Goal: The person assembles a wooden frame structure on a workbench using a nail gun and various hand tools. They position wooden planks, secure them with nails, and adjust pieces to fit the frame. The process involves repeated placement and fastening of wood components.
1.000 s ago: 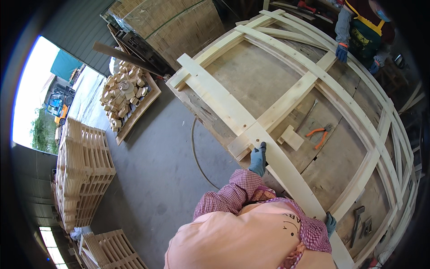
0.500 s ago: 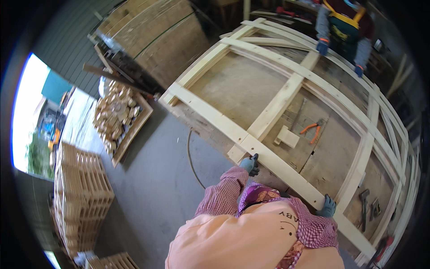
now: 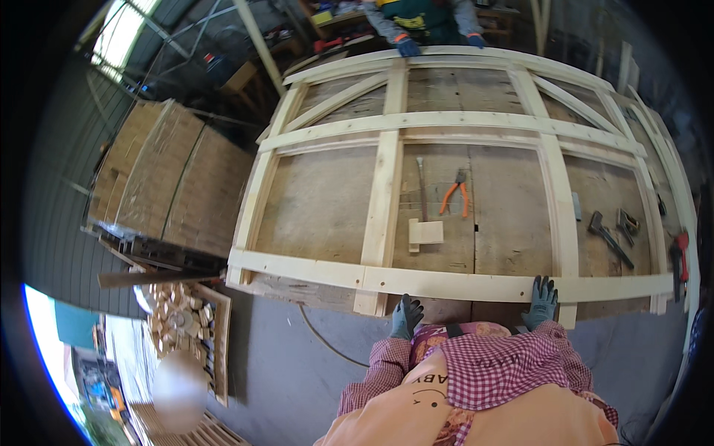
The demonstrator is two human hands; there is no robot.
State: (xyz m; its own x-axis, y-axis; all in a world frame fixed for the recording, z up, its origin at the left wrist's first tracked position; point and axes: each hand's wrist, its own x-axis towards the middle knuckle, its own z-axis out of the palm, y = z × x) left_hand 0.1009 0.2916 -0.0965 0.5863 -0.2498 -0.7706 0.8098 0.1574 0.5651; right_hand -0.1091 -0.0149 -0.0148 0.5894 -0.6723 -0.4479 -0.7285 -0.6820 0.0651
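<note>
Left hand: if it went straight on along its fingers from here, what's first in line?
Likely the frame's near plank, whose edge lies right by the fingertips of the left hand. Depth is unclear: it may already touch, or pass just above or below it.

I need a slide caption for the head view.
Gloved right hand on near board of wooden frame, left hand beside it.
</note>
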